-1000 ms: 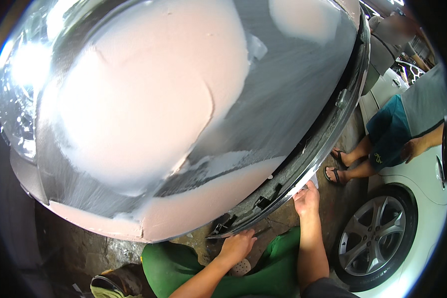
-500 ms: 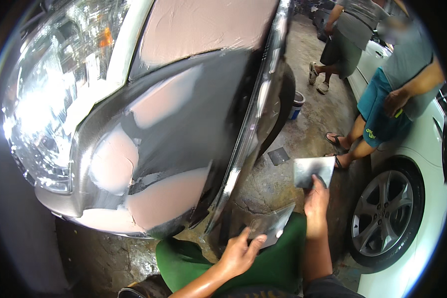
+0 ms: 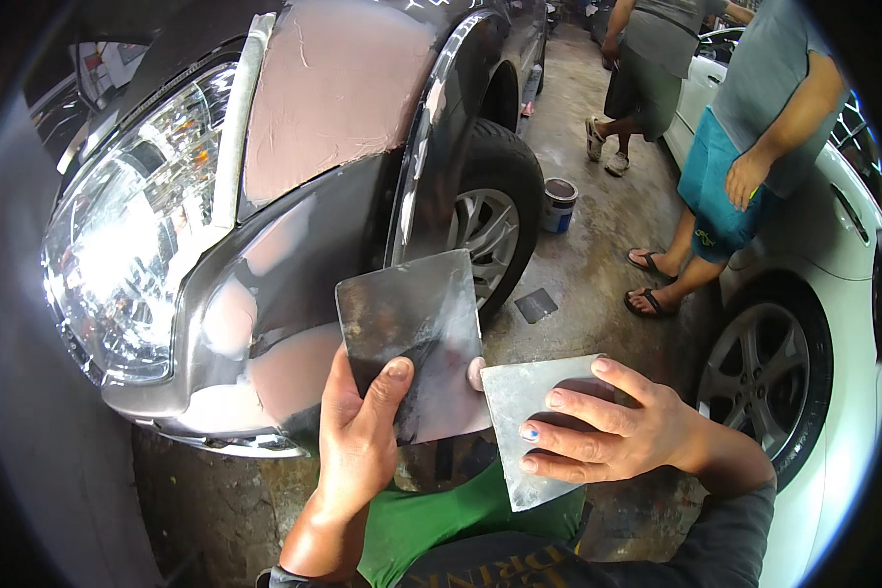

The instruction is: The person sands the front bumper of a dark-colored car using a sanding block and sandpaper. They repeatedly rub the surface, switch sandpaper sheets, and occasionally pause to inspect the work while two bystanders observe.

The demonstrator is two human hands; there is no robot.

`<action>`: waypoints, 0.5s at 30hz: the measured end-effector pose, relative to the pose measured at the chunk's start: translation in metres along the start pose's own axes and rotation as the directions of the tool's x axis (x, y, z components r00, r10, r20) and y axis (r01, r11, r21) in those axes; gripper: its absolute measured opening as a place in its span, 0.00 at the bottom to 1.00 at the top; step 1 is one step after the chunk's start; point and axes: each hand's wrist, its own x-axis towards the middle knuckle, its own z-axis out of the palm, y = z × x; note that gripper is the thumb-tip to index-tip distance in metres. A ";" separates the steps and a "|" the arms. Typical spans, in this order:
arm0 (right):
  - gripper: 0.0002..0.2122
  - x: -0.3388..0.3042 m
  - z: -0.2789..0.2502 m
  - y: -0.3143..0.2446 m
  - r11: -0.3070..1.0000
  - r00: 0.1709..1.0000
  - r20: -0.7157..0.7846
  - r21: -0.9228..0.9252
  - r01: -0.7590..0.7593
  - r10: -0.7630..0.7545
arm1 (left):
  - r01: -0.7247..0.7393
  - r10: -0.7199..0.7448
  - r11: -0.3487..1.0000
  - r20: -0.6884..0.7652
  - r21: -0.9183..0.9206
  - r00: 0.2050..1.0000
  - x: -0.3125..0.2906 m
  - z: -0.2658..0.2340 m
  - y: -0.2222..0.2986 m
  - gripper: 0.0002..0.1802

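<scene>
My left hand (image 3: 358,431) is closed on a thin, dark, shiny rectangular plate (image 3: 412,323), thumb on its face and a fingertip showing at the right edge. My right hand (image 3: 608,421) grips a square grey putty spreader (image 3: 519,392), its fingers spread over the face and its thumb hidden behind. The spreader's left edge is close beside the plate's right edge; whether they touch I cannot tell. Beyond them stands a dark car front (image 3: 333,245) with pinkish filler patches (image 3: 338,88) on fender and bumper, around a bright headlight (image 3: 137,245).
A white car (image 3: 804,265) with a spoked wheel (image 3: 759,392) borders the right side. Two people stand beyond it, one in teal shorts (image 3: 706,176). On the concrete floor are a paint can (image 3: 559,204) and a dark square sheet (image 3: 536,305).
My left hand has lifted the plate up and left. The right hand has brought the spreader down and left beside it. My view has shifted, showing the dark car's front wheel.
</scene>
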 end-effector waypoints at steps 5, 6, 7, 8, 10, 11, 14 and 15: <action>0.16 0.005 0.001 0.007 0.999 0.999 0.010 -0.004 0.043 -0.043 | 0.008 -0.007 0.998 -0.020 0.064 1.000 -0.004 0.007 0.003 0.20; 0.15 0.006 0.001 0.008 0.999 0.999 0.012 -0.006 0.048 -0.048 | 0.011 -0.010 0.998 -0.023 0.066 1.000 -0.005 0.009 0.005 0.20; 0.15 0.007 0.002 0.008 0.999 0.999 0.037 0.018 0.040 -0.040 | 0.017 -0.015 0.998 -0.030 0.068 0.999 -0.006 0.011 0.007 0.19; 0.14 0.007 0.003 0.008 0.999 0.998 0.061 0.042 0.031 -0.034 | 0.022 -0.019 0.997 -0.036 0.071 0.999 -0.007 0.012 0.009 0.19; 0.14 0.008 0.005 0.008 0.998 0.996 0.087 0.060 0.002 -0.007 | 0.002 0.014 0.988 -0.102 0.157 0.995 -0.014 0.010 0.010 0.19; 0.13 0.006 0.004 0.007 0.998 0.996 0.089 0.054 -0.019 0.014 | -0.002 0.030 0.979 -0.134 0.202 0.990 -0.019 0.008 0.011 0.19; 0.19 -0.014 0.013 0.009 0.948 0.976 -0.003 0.238 -0.211 0.218 | -0.079 0.176 0.964 -0.386 0.253 0.906 -0.052 -0.030 0.022 0.20; 0.19 -0.028 0.019 0.003 0.860 0.926 -0.021 0.381 -0.340 0.376 | -0.126 0.196 0.973 -0.406 0.192 0.892 -0.063 -0.039 0.020 0.20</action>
